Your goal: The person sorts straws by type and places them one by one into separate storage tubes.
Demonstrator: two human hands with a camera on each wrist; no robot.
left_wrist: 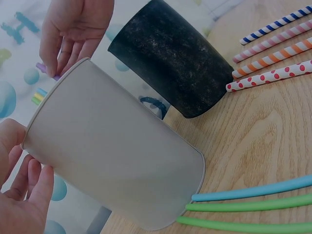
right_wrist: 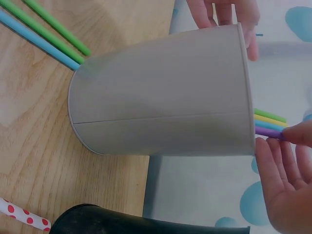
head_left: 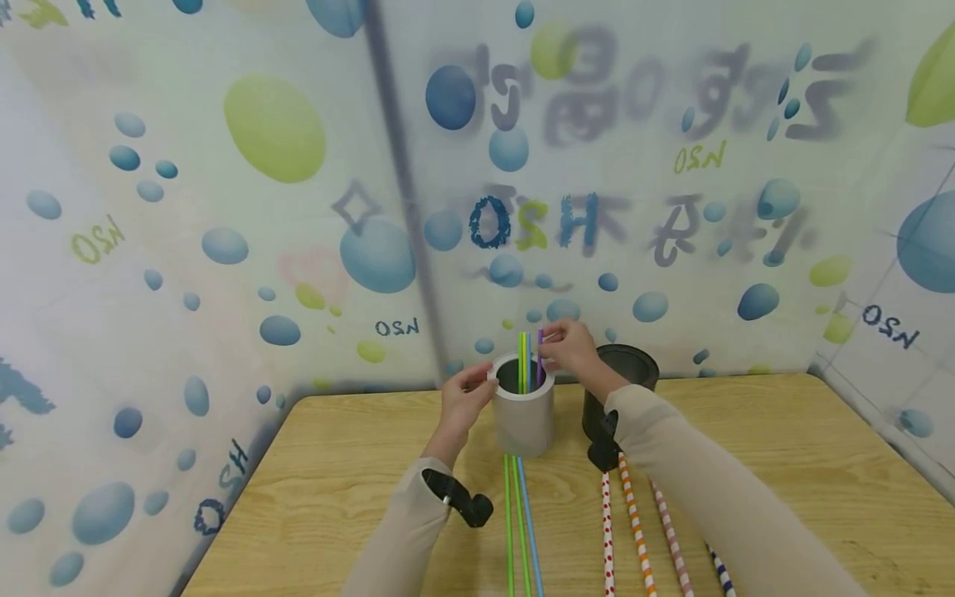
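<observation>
The right hand (head_left: 570,344) pinches the purple straw (right_wrist: 267,131) between thumb and finger; the straw stands in the grey cup (head_left: 525,427), against the rim on that hand's side. The left hand (head_left: 461,406) has its fingers apart and relaxed, touching the opposite side of the rim. Inside the cup, next to the purple straw, are 3 more: green (right_wrist: 275,116), yellow (right_wrist: 273,121) and blue (right_wrist: 269,126).

On the table (head_left: 358,473), 2 green straws (head_left: 510,522) and 1 blue straw (head_left: 530,531) lie with their ends at the grey cup's foot. A black cup (left_wrist: 165,58) stands just to the right, with 4 patterned straws (head_left: 636,522) running out from near its base.

The table is pale wood with a visible grain, its far edge close to the wall covering (head_left: 291,33). That covering wraps 3 sides, whitish, printed with blue and green bubbles and reversed "H2O" lettering. Blurred grey writing shows across the back, and 1 dark stripe (head_left: 388,108) slants down to the table.
</observation>
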